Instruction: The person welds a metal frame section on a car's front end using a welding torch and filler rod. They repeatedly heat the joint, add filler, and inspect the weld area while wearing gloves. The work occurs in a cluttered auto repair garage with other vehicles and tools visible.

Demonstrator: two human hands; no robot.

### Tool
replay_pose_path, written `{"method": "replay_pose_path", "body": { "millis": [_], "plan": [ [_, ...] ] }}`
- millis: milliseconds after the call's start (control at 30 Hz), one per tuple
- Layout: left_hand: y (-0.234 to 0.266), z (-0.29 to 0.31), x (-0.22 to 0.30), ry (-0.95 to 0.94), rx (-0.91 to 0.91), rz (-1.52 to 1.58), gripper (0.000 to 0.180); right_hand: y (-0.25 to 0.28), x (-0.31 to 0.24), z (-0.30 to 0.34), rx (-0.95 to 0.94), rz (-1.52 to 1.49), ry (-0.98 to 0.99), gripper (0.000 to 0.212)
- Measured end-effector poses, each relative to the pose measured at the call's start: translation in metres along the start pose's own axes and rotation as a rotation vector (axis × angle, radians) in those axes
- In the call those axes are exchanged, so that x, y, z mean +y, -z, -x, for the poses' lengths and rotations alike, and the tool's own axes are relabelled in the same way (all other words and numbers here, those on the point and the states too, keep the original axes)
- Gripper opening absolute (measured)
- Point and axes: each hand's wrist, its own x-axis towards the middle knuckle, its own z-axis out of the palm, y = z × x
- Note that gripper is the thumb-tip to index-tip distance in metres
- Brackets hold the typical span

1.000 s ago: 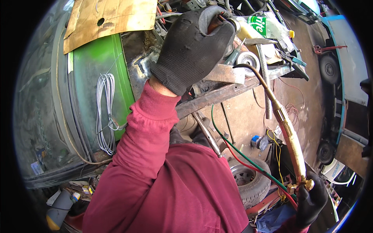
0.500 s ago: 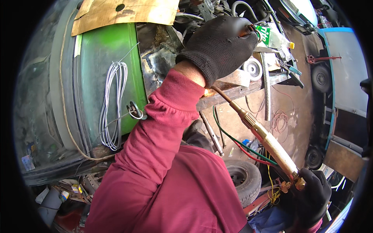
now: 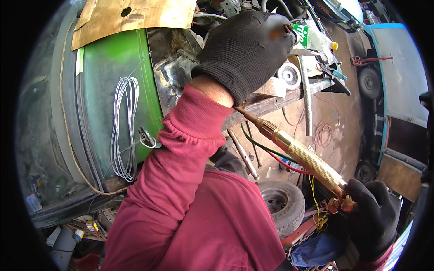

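Running on a slant from lower right to upper left, the brass torch (image 3: 307, 158) lies with its long axis pointing from the right hand (image 3: 373, 221) up toward the left hand (image 3: 244, 52). The right hand, in a black glove, is closed around the valve end of the torch at the lower right; the knurled brass handle leaves it up and to the left, narrows to a thin neck, and passes out of sight behind the left wrist. The left hand, also gloved in black, is raised well above and left of the right one, fingers curled shut near the top of the view; what it grips at its fingertips is blurred and I cannot tell. So the right hand is on the torch, the left is at its far tip end.

Counted: one torch, two gloved hands, one coil of pale wire (image 3: 124, 128) hanging on the green panel (image 3: 113, 67) left of the left forearm, one small tyre (image 3: 282, 203) below the torch.
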Motion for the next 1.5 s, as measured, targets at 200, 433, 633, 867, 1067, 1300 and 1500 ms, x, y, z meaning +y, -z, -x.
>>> {"method": "replay_pose_path", "body": {
  "millis": [200,433,633,867,1067,1300,1500],
  "plan": [
    [-0.009,0.009,0.005,-0.155,0.118,-0.201,0.030,0.032,-0.005,0.014,-0.140,0.078,-0.099,0.036],
    [-0.012,0.011,0.017,-0.059,0.156,-0.055,0.013,0.037,-0.026,0.086,-0.047,0.212,-0.381,0.037],
    [0.000,0.029,0.040,-0.030,0.030,-0.002,0.035,0.030,-0.055,0.114,0.055,0.045,-0.631,0.030],
    [0.002,0.042,0.055,0.093,-0.086,-0.082,0.058,0.020,-0.076,0.107,0.031,-0.023,-0.655,0.033],
    [0.003,0.043,0.062,0.101,-0.168,-0.161,0.068,0.014,-0.095,0.084,-0.016,0.089,-0.562,0.034],
    [0.001,0.040,0.066,0.095,-0.199,-0.198,0.064,0.003,-0.108,0.061,-0.037,0.040,-0.467,0.034],
    [-0.002,0.045,0.062,0.119,-0.103,-0.120,0.067,-0.001,-0.116,0.042,-0.107,0.155,-0.339,0.035]
  ]
}}
